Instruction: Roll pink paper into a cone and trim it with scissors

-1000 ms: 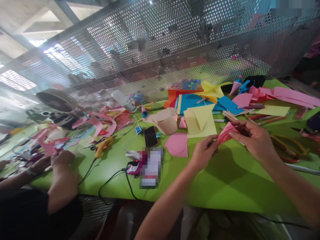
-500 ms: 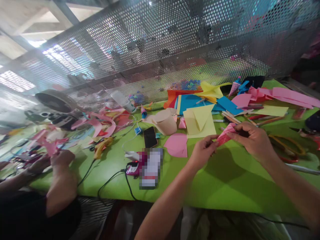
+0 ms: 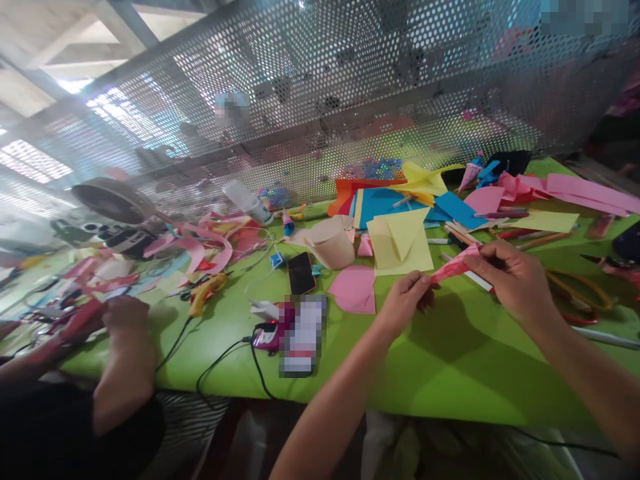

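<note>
A pink patterned piece of paper (image 3: 456,264), rolled into a narrow cone, is stretched between my two hands above the green table (image 3: 450,383). My left hand (image 3: 407,299) pinches its thin lower end. At the wider upper end, my right hand (image 3: 517,275) grips it between thumb and fingers. Behind the cone a white pen-like stick (image 3: 481,281) shows in part. Left of my left hand lies a pink paper cutout (image 3: 353,288) with a rounded edge. Yellow paper sheets (image 3: 400,257) lie just beyond that hand.
A phone (image 3: 301,273), another phone with a blurred screen (image 3: 303,337) and a magenta power strip (image 3: 267,339) lie left of centre. A yellow glue gun (image 3: 207,295) trails a cord. A co-worker's hand (image 3: 125,317) is at far left. A perforated metal screen (image 3: 320,80) stands behind.
My left hand has slid slightly left along the pink paper, so more of its length shows. My right hand has shifted a little. The co-worker's hands have moved, and the pink strip there is less visible.
</note>
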The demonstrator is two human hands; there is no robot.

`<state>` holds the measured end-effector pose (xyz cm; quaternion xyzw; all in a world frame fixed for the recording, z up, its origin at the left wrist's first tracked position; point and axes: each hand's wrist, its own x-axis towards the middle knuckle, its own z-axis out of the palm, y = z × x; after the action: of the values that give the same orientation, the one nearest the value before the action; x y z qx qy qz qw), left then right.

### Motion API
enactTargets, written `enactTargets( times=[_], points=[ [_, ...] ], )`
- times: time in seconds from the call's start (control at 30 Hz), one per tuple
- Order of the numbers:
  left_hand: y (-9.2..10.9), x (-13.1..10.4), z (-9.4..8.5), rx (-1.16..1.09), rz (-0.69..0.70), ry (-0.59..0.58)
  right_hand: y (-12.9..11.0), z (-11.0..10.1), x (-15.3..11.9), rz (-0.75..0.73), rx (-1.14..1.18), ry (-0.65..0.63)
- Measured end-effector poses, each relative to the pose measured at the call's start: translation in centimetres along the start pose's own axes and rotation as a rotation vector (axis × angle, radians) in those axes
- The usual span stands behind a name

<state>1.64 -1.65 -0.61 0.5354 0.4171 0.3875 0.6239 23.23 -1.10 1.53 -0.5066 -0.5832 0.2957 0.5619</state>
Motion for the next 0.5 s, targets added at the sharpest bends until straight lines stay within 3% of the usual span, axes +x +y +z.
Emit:
enactTargets(
  times=[0.5],
  points=[
    [-0.14,-0.14,-0.25,0.060,0.036,-0.035,0.65,-0.33,-0.42,-0.048,-0.058,0.047]
  ],
)
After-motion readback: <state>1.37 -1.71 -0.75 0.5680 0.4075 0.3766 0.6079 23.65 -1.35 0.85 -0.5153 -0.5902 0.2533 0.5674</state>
